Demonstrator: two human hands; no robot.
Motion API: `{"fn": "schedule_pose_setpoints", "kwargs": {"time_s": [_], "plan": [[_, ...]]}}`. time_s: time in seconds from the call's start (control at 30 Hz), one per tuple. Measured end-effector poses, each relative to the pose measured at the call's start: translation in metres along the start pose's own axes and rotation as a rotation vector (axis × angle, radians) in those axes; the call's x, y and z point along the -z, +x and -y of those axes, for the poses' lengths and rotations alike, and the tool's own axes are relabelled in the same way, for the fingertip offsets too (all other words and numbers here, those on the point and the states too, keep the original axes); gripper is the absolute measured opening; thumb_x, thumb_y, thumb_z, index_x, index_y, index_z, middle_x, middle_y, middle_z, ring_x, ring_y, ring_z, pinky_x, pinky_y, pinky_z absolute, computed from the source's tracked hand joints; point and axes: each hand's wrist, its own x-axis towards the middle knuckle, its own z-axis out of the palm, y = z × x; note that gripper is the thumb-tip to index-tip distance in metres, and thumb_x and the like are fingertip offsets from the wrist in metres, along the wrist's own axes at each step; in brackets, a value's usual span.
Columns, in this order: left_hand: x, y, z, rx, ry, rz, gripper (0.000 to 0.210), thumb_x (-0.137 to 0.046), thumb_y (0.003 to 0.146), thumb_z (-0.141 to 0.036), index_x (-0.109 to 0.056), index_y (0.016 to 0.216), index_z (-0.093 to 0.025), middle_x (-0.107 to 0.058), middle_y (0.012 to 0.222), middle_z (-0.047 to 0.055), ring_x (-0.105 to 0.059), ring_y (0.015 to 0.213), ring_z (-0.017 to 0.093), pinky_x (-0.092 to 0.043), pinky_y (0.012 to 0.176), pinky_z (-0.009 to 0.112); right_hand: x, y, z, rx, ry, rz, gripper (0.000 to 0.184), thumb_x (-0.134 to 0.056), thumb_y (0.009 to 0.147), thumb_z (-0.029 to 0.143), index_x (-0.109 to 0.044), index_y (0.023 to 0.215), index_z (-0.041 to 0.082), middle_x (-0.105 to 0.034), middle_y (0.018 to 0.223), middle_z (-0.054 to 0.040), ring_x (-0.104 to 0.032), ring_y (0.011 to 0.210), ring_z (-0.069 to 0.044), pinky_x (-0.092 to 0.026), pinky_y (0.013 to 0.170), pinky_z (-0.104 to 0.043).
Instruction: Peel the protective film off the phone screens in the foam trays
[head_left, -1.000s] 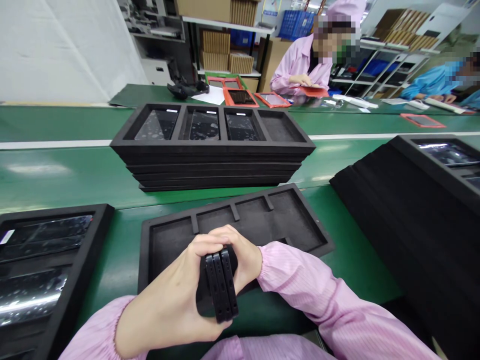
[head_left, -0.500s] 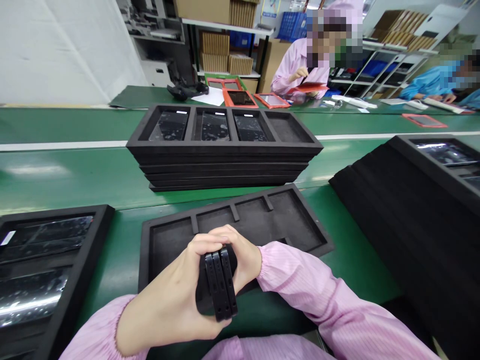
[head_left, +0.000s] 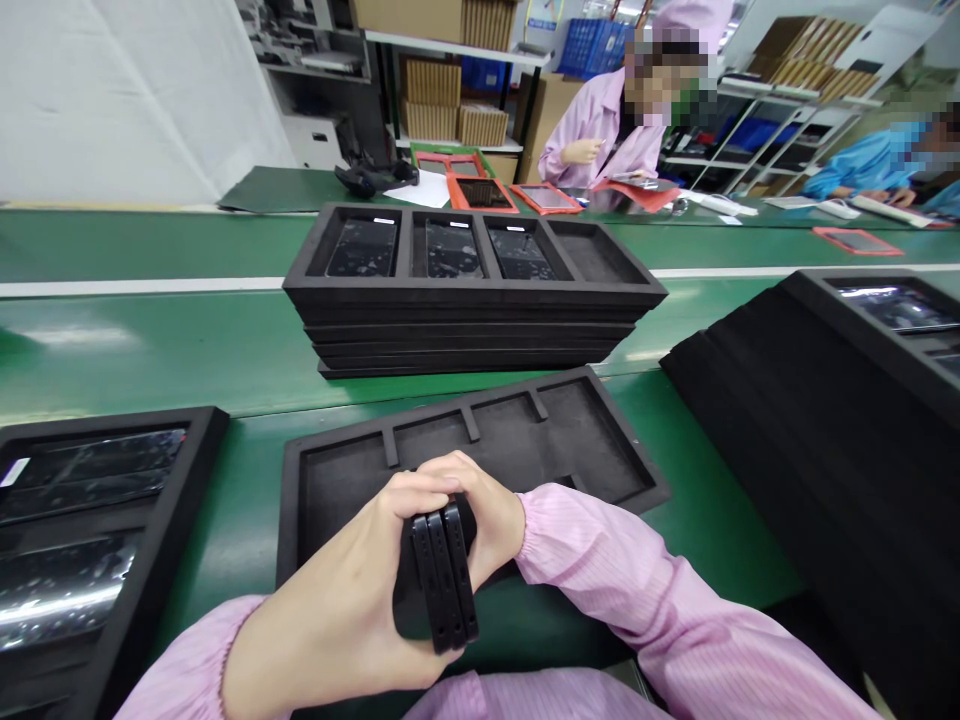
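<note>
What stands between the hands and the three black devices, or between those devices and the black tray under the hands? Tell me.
Nothing visible: the left hand and right hand grip the black devices directly, and no other object shows between these and the black tray, whose near side the hands partly hide.

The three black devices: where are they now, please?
In the head view, the three black devices are low, just left of centre, held between the left hand and the right hand, with a black tray just beyond.
</note>
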Motion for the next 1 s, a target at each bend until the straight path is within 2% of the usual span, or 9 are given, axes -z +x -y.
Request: {"fn": "schedule_pose_setpoints", "kwargs": {"time_s": [0.37, 0.5, 0.6, 0.67, 0.7, 0.77, 0.83, 0.9, 1.0], "plan": [[-0.005, 0.001, 0.005, -0.056, 0.051, -0.077, 0.082, -0.073, 0.06, -0.015, -0.029, 0.129, -0.019, -0.05, 0.126, 0.015, -0.054, 0.12, 0.03, -0.055, 0.093, 0.042, -0.001, -0.004, -0.002, -0.052, -0.004, 0.029, 0.102, -0.08, 0.053, 0.071, -0.036, 0.129, 0.019, -0.055, 0.11, -0.0103, -0.059, 0.099, -0.023, -0.048, 0.088, -0.036], [-0.021, 0.003, 0.019, -0.024, 0.03, -0.258, 0.084, -0.075, 0.071, -0.028, -0.025, 0.137, -0.018, -0.049, 0.125, 0.017, -0.058, 0.113, 0.028, -0.055, 0.092, 0.044, 0.005, 0.0, 0.005, -0.238, 0.057, 0.066, 0.1, -0.086, 0.054, 0.058, -0.036, 0.131, 0.02, -0.053, 0.12, -0.0124, -0.055, 0.11, -0.025, -0.044, 0.099, -0.039], [-0.03, 0.001, 0.03, -0.027, 0.044, -0.378, 0.082, -0.075, 0.072, -0.037, -0.028, 0.136, -0.016, -0.05, 0.124, 0.019, -0.058, 0.115, 0.03, -0.054, 0.094, 0.047, 0.024, 0.005, 0.016, -0.416, 0.346, 0.222, 0.116, -0.088, 0.054, 0.054, -0.025, 0.145, 0.02, -0.034, 0.146, -0.017, -0.036, 0.137, -0.029, -0.028, 0.115, -0.043], [-0.032, -0.002, 0.034, -0.123, 0.119, -0.405, 0.076, -0.076, 0.073, -0.035, -0.033, 0.133, -0.014, -0.054, 0.122, 0.018, -0.056, 0.119, 0.03, -0.048, 0.104, 0.05, 0.039, 0.005, 0.024, -0.615, 0.608, 0.233, 0.11, -0.082, 0.066, 0.057, -0.019, 0.149, 0.023, -0.02, 0.156, -0.015, -0.021, 0.146, -0.027, -0.02, 0.119, -0.044], [-0.033, -0.002, 0.035, -0.208, 0.179, -0.405, 0.068, -0.075, 0.075, -0.031, -0.037, 0.129, -0.014, -0.057, 0.119, 0.017, -0.056, 0.12, 0.028, -0.043, 0.109, 0.05, 0.045, 0.004, 0.027, -0.753, 0.682, 0.178, 0.101, -0.076, 0.072, 0.059, -0.02, 0.149, 0.025, -0.02, 0.156, -0.0138, -0.02, 0.146, -0.026, -0.02, 0.119, -0.045], [-0.034, -0.002, 0.035, -0.429, 0.353, -0.393, 0.045, -0.071, 0.078, -0.018, -0.047, 0.117, -0.016, -0.063, 0.112, 0.01, -0.058, 0.118, 0.023, -0.033, 0.117, 0.047, 0.05, 0.002, 0.032, -1.067, 0.69, 0.019, 0.088, -0.069, 0.078, 0.063, -0.028, 0.146, 0.024, -0.029, 0.151, -0.0146, -0.031, 0.141, -0.027, -0.029, 0.114, -0.047], [-0.037, 0.001, 0.033, -0.645, 0.525, -0.383, 0.026, -0.064, 0.081, -0.009, -0.054, 0.102, -0.02, -0.068, 0.102, 0.003, -0.062, 0.11, 0.017, -0.027, 0.12, 0.043, 0.046, 0.001, 0.036, -1.281, 0.722, -0.037, 0.092, -0.072, 0.074, 0.065, -0.032, 0.145, 0.022, -0.041, 0.141, -0.0157, -0.046, 0.127, -0.026, -0.039, 0.104, -0.045], [-0.041, 0.004, 0.03, -0.784, 0.594, -0.392, 0.018, -0.058, 0.084, -0.008, -0.056, 0.094, -0.023, -0.07, 0.093, -0.003, -0.064, 0.101, 0.013, -0.025, 0.121, 0.041, 0.035, 0.004, 0.04, -1.328, 0.914, -0.006, 0.097, -0.078, 0.068, 0.062, -0.033, 0.144, 0.022, -0.05, 0.129, -0.0123, -0.056, 0.112, -0.022, -0.045, 0.095, -0.038], [-0.051, 0.008, 0.029, -0.851, 0.555, -0.383, 0.013, -0.054, 0.088, -0.014, -0.057, 0.09, -0.027, -0.07, 0.088, -0.008, -0.064, 0.096, 0.011, -0.023, 0.121, 0.037, 0.019, 0.013, 0.044, -1.282, 1.082, -0.043, 0.091, -0.087, 0.059, 0.043, -0.041, 0.136, 0.024, -0.06, 0.107, -0.0034, -0.06, 0.097, -0.016, -0.046, 0.084, -0.028]]}}
